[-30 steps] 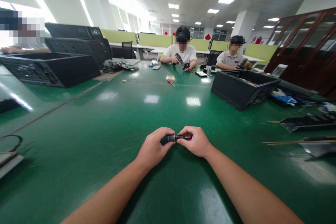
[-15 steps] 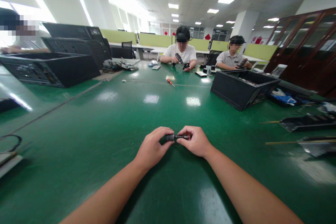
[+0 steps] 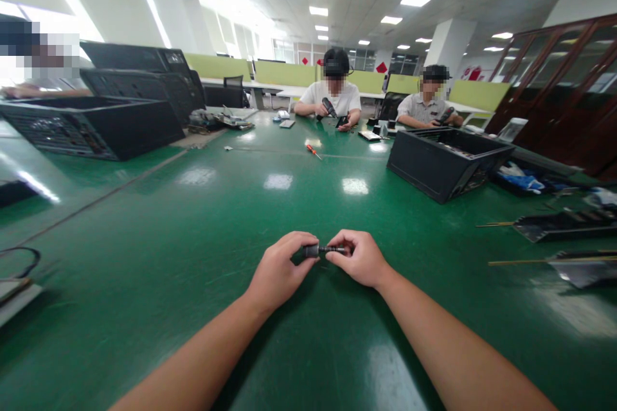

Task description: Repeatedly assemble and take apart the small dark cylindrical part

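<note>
My left hand [image 3: 282, 270] is closed around the thick end of a dark cylindrical tool with a thin ribbed shaft [image 3: 312, 250]. Its body lies level, pointing from left to right, just above the green table. Fingertips and thumb of my right hand [image 3: 359, 259] pinch the thin shaft on the right side. The fingers cover part of both ends, so the exact kind of tool cannot be made out. A small gap separates the two hands, where the middle of the shaft shows.
Beyond my hands, an orange-handled screwdriver [image 3: 312, 151] lies on the green table [image 3: 193, 231]. Black computer cases stand at right [image 3: 434, 167] and left [image 3: 139, 125]. Metal parts with thin yellow rods [image 3: 563, 226] lie at far right. Two people sit opposite, another at far left.
My right hand has shifted very slightly to the right along the tool, showing a little more shaft. My left hand stays nearly where it was.
</note>
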Demonstrator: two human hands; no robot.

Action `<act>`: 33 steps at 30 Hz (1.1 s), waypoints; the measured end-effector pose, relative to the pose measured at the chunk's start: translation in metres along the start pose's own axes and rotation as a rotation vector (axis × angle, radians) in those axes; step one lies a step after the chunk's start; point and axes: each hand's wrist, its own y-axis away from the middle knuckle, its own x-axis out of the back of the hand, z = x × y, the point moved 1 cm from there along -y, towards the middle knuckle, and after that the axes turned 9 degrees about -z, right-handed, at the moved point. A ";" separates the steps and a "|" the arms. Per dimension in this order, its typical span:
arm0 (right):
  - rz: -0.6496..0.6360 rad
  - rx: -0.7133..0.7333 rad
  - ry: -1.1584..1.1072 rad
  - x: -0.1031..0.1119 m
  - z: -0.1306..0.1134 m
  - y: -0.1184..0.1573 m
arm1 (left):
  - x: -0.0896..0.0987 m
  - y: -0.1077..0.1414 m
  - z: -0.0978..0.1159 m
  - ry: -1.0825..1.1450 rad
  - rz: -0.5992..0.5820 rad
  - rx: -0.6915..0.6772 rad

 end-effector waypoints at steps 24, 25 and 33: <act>0.017 -0.005 -0.017 0.006 0.010 -0.001 | 0.003 -0.001 -0.001 -0.034 0.051 0.000; 0.018 -0.005 -0.022 0.006 0.010 -0.001 | 0.003 -0.001 -0.001 -0.034 0.053 0.000; 0.023 -0.005 -0.042 0.007 0.009 -0.001 | 0.005 -0.001 0.000 -0.043 0.071 -0.013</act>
